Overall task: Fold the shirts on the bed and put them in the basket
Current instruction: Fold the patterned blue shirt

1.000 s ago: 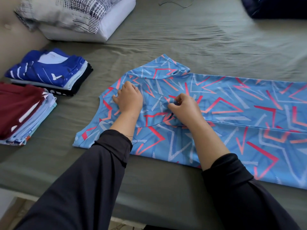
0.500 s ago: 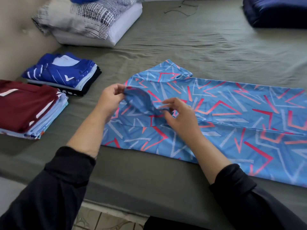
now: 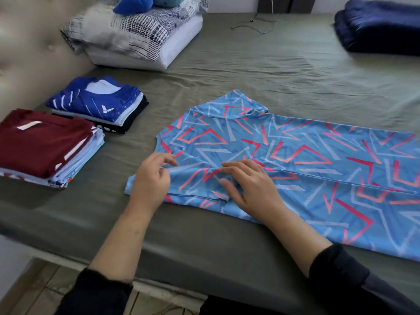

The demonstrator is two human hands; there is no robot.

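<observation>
Far left of frame: a maroon-topped stack of folded shirts [image 3: 45, 144] on the bed [image 3: 227, 71]. Just above and right of it sits a blue-topped stack [image 3: 97, 103]; pillows [image 3: 136, 35] lie in the upper left. Centre: left hand [image 3: 151, 180] pinches a folded sleeve edge of the light blue patterned shirt [image 3: 295, 160]. Right hand [image 3: 252, 187] lies on the shirt, fingers loosely spread, pressing fabric flat. Shirt lies from centre to right edge. Dark folded blanket [image 3: 381, 28] upper right.

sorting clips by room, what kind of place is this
Most likely a bedroom: a bed with a green sheet, pillows against a padded headboard, and folded shirt stacks beside the shirt being folded.
</observation>
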